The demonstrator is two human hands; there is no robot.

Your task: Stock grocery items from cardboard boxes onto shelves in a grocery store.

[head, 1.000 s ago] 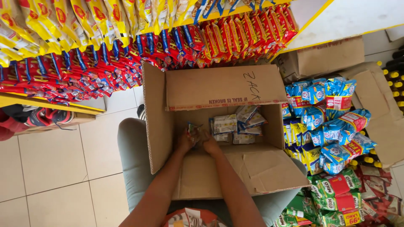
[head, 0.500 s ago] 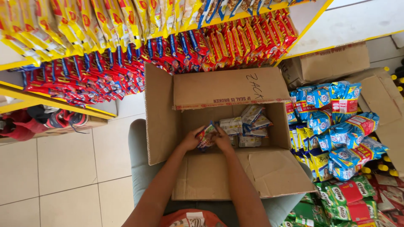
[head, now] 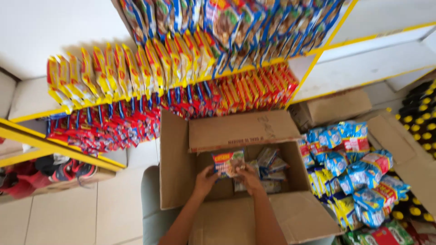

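Shop shelves behind; both hands (head: 227,174) lift packets (head: 228,163) from carton (head: 181,168).

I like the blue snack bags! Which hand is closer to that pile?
Right. The right hand is in the box nearer the blue bag pile; the left hand is further away.

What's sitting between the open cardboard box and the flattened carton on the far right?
In the head view, a heap of blue and red snack bags fills the stretch between the open cardboard box and the flattened carton, piled on the floor against the box's right wall.
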